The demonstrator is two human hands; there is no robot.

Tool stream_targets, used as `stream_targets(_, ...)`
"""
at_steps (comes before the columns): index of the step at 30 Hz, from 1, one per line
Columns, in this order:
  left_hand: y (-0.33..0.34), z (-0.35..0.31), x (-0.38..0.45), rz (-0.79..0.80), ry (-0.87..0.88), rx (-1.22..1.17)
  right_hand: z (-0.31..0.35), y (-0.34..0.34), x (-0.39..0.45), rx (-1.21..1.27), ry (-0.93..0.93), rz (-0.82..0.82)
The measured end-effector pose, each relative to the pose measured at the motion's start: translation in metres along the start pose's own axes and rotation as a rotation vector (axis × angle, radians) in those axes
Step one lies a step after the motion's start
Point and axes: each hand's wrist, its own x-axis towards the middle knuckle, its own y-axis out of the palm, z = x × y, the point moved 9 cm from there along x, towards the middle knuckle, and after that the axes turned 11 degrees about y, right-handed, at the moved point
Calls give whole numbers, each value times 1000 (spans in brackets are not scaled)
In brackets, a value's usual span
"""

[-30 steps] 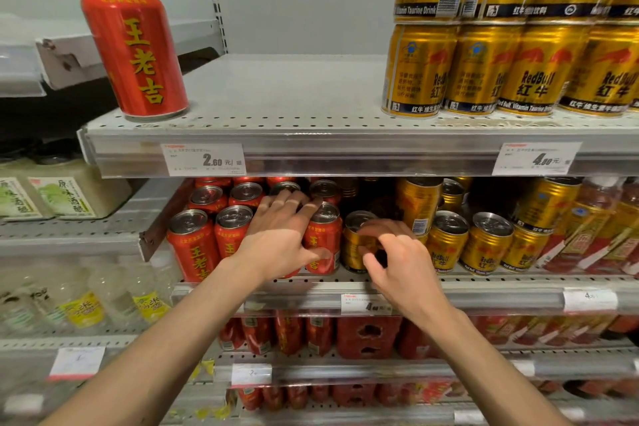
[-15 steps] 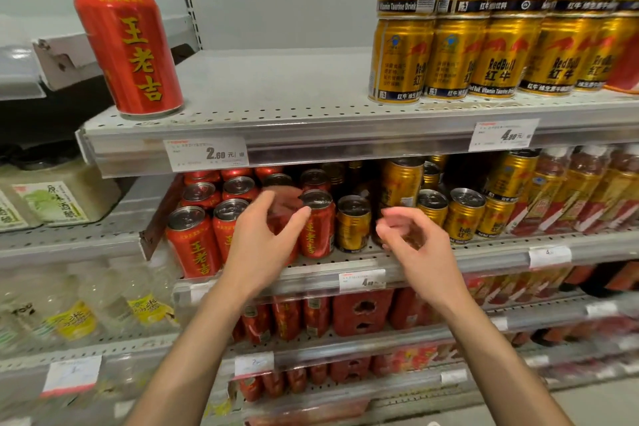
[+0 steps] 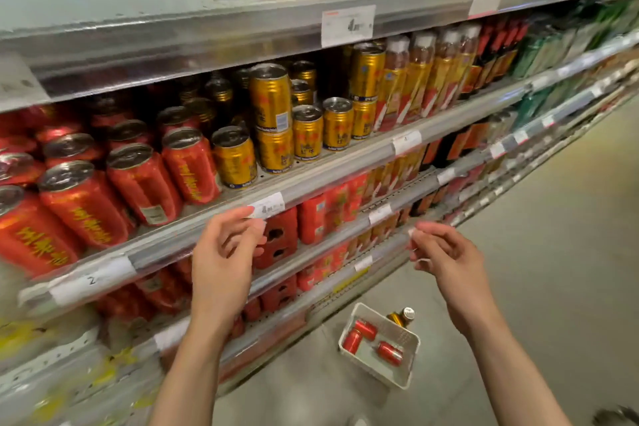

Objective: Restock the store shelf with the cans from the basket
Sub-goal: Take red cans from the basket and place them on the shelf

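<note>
The shelf (image 3: 103, 28) above the hands looks like painted metal, pale grey and matt, with a clear glossy plastic strip along its front edge. Price tags (image 3: 347, 25) in it are plain white paper. Red cans (image 3: 83, 204) up and left of the hands are shiny printed metal with bare silvery lids; gold cans (image 3: 271, 97) have a brighter metallic sheen. Bottles (image 3: 420, 76) further right look like clear plastic. Down below the hands, the basket (image 3: 409, 379) is white plastic mesh on a smooth, dull floor (image 3: 553, 218).
</note>
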Motion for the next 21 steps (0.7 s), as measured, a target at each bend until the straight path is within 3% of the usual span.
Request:
stream_targets(10, 145, 63, -26, 226, -105, 57, -70, -154, 29, 75, 147, -275)
stream_targets(15, 235, 107, -38, 298, -160, 89, -122, -216, 81, 82, 264, -309)
stream_targets(21, 297, 220, -55, 348, -296, 202, -210, -250, 162, -6, 380, -306)
